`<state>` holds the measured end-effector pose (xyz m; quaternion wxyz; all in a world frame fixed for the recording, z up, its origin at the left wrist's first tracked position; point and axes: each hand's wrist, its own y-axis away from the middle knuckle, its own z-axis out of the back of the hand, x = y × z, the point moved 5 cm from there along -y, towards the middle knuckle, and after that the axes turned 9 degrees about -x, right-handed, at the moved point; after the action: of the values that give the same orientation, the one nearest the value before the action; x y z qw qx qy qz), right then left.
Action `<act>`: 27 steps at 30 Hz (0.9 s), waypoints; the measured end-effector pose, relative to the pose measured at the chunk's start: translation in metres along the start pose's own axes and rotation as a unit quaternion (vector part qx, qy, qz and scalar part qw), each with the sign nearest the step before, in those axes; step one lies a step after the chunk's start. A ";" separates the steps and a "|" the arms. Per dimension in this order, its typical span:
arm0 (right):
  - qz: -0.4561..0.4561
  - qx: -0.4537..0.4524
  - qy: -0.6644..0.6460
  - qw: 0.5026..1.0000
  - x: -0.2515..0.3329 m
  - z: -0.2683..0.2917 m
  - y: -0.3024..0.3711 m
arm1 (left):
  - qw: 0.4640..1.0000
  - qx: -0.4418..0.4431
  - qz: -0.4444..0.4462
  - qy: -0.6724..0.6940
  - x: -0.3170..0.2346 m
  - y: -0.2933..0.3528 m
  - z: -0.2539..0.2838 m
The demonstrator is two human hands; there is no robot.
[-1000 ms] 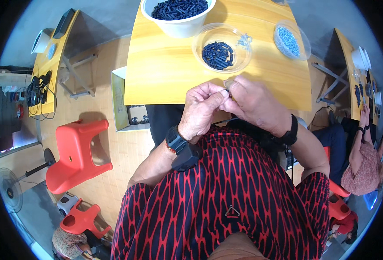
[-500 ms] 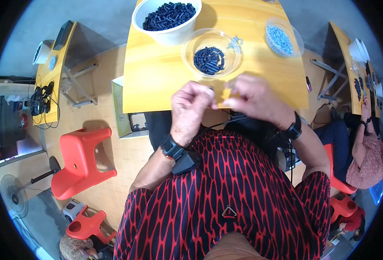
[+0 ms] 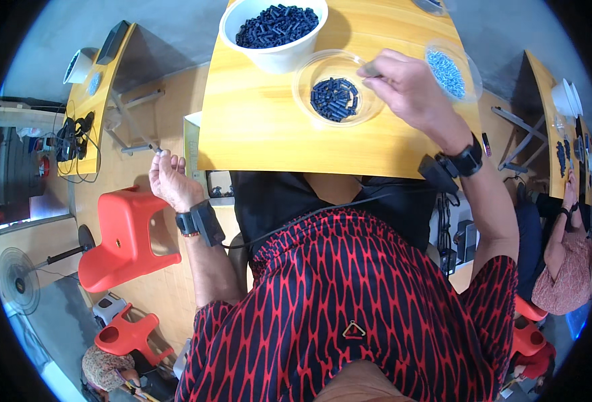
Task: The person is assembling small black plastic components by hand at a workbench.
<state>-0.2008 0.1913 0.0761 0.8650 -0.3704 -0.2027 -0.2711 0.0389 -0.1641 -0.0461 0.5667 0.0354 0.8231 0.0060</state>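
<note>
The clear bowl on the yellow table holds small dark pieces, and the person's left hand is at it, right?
Not the left: the head view shows the right hand at the clear bowl of small dark pieces on the yellow table.

Open lane along the near counter (image 3: 276, 151); beyond, white tub (image 3: 277, 57) and clear bowl (image 3: 302, 100) block the way, right hand (image 3: 408, 90) over the bowl's right rim!

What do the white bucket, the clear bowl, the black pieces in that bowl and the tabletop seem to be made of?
White bucket: likely plastic, with a smooth, opaque wall. Clear bowl: probably plastic; the yellow shows through it. Black pieces: fairly dull, with faint highlights; plastic or rubber, I can't tell which. Tabletop: streaky yellow woodgrain, either wood or laminate.
</note>
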 end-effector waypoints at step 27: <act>0.018 0.338 0.054 0.939 -0.003 -0.075 -0.014 | 0.995 0.058 -0.078 0.010 0.005 0.040 -0.031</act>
<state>-0.2008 0.1276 0.0332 0.9536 -0.0448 -0.2291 -0.1903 0.0108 -0.1226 -0.0374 0.5541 0.0033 0.8281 -0.0854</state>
